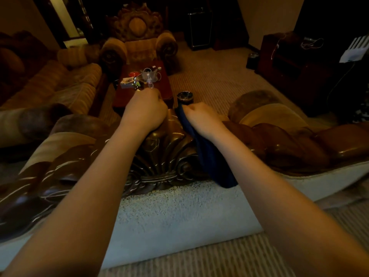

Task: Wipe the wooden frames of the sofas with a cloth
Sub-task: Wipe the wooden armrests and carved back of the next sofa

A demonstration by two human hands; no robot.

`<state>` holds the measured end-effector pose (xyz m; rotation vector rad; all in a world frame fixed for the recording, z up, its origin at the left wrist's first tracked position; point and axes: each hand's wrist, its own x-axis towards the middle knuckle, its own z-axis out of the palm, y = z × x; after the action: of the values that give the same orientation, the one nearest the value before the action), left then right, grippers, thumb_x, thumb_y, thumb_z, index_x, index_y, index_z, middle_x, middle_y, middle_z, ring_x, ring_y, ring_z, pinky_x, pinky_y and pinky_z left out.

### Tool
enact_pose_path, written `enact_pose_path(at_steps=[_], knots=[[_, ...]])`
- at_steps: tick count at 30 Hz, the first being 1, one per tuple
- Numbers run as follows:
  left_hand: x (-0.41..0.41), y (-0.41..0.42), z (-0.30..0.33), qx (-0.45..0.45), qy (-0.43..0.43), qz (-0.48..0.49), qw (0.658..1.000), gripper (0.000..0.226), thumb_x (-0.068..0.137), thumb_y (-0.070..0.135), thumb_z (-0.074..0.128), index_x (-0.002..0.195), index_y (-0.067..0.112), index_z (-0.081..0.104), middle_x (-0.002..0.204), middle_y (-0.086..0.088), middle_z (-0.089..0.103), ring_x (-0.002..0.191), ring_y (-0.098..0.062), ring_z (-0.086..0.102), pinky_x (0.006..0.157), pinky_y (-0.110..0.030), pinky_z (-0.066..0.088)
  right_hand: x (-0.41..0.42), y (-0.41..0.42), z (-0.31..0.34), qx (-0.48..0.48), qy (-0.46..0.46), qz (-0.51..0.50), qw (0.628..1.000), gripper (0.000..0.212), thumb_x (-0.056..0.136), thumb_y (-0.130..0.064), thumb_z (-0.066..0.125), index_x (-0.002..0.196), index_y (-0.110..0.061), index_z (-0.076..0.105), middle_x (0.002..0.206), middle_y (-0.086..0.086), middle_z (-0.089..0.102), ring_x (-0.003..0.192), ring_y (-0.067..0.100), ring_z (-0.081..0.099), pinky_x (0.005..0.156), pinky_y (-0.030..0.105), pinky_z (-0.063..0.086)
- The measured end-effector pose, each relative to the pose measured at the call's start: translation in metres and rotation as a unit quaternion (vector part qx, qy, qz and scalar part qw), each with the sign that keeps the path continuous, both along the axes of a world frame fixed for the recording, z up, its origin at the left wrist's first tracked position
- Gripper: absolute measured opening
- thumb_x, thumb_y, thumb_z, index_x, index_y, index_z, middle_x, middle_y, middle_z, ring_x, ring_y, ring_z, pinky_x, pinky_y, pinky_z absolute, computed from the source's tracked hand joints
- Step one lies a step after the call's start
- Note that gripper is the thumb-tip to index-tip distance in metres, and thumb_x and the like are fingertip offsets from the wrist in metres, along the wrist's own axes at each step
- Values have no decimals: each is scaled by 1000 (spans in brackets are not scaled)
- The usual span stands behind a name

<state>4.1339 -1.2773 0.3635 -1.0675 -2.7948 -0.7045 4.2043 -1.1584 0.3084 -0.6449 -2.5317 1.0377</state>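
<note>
Two bare hands reach forward over the carved back of a sofa in the head view. The left hand [144,111] lies knuckles-up on the crest of the glossy wooden frame [159,154], its fingers curled over the far edge; whether they grip the wood or only rest there cannot be told. The right hand [201,118] clutches a dark blue cloth [207,156], which trails down across the shell-shaped carving just right of centre and ends on the pale upholstered back [179,214]. Beyond the hands, a reddish tabletop [163,86] carries small cluttered items. A dark round bowl [185,96] stands just beside it on the carpet. An ornate armchair [137,37] faces from the far side.
</note>
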Motion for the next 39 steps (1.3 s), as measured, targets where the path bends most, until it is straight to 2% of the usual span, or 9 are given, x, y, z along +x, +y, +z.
enact_pose_path(at_steps=[5, 9, 13, 19, 23, 27, 31, 35, 39], knots=[[0, -2, 1, 58, -40, 0, 998, 24, 91, 7, 38, 99, 3, 61, 92, -10, 57, 80, -22, 53, 64, -31, 41, 54, -64, -19, 187, 104, -64, 975, 53, 93, -28, 22, 124, -3, 57, 130, 11, 54, 128, 29, 39, 109, 40, 25], [-12, -4, 2, 193, -184, 32, 963, 25, 92, 8, 36, 101, 6, 59, 88, -7, 65, 92, -25, 63, 82, -34, 48, 10, -32, 3, 136, 28, 31, 990, 46, 92, -15, 19, 102, 4, 60, 106, 21, 62, 100, 40, 57, 85, 47, 43], [-14, -7, 2, 200, -187, 41, 961, 27, 95, 7, 41, 110, -6, 59, 103, -17, 65, 95, -29, 62, 85, -33, 50, -48, -1, 21, 33, -103, 136, 985, 31, 102, -17, 27, 103, -9, 58, 103, 8, 57, 101, 25, 55, 78, 27, 35], [-13, -12, 0, 315, -244, 58, 915, 24, 93, 13, 32, 95, 14, 55, 92, -5, 64, 91, -18, 60, 82, -33, 45, 27, -52, -5, 128, 52, 2, 990, 47, 95, -37, 21, 136, -28, 42, 142, -11, 42, 134, 19, 28, 109, 49, 21], [-12, -10, 2, 321, -235, 63, 915, 25, 94, 12, 32, 86, 16, 56, 93, -5, 63, 90, -18, 59, 82, -32, 44, 4, -46, 14, 96, -40, 13, 994, 41, 98, -31, 22, 133, -28, 44, 143, -7, 40, 134, 24, 26, 109, 54, 18], [-15, -9, 2, 305, -247, 48, 919, 31, 99, 6, 29, 96, 2, 59, 95, -12, 62, 92, -22, 58, 87, -33, 44, -41, -17, 31, -19, -102, 101, 990, 34, 101, -15, 26, 85, -10, 56, 99, 6, 55, 94, 21, 52, 68, 14, 39], [-11, -12, 3, 311, -258, 42, 914, 31, 100, 8, 28, 93, 3, 57, 101, -13, 64, 98, -22, 55, 94, -33, 40, -25, -20, 24, 113, -88, 112, 983, 31, 101, -18, 25, 85, -17, 53, 97, 6, 54, 100, 31, 54, 83, 40, 41], [-13, -13, -2, 315, -234, 42, 919, 26, 98, 12, 30, 87, 17, 52, 89, -1, 64, 94, -15, 58, 87, -30, 42, 30, -42, -4, 148, 33, -14, 988, 44, 98, -31, 21, 131, -20, 47, 135, -5, 48, 129, 19, 37, 105, 46, 29], [-12, -11, -1, 266, -216, 30, 939, 26, 99, 14, 28, 86, 18, 50, 82, 2, 59, 77, -7, 55, 73, -26, 43, 30, -22, -4, 177, 51, 19, 983, 40, 92, -23, 28, 115, -6, 56, 118, 13, 59, 112, 32, 53, 89, 47, 42]])
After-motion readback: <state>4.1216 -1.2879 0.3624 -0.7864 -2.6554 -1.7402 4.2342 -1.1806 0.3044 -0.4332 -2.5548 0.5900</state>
